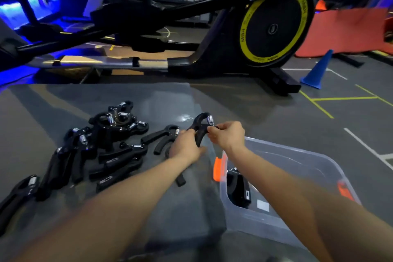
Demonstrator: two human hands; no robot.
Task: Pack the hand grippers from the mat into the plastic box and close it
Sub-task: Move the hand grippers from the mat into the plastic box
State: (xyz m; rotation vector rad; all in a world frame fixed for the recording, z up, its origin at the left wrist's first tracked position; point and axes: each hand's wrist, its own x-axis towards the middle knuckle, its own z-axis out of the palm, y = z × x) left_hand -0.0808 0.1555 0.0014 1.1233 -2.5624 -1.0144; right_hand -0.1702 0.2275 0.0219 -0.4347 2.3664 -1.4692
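Both hands hold one black hand gripper (201, 125) with a steel spring, raised just above the grey mat (148, 102). My left hand (185, 147) grips its lower handle; my right hand (228, 135) pinches its upper handle near the spring. Several more black hand grippers (110, 147) lie piled on the mat to the left, and one (163, 136) lies right beside my left hand. The clear plastic box (297, 161) with orange latches stands open at the lower right, with at least one hand gripper (238, 187) inside. I see no lid.
A black elliptical trainer (265, 27) with a yellow-ringed wheel stands behind the mat. A blue cone (316, 72) and a red mat (344, 32) are at the right on the grey floor with painted lines.
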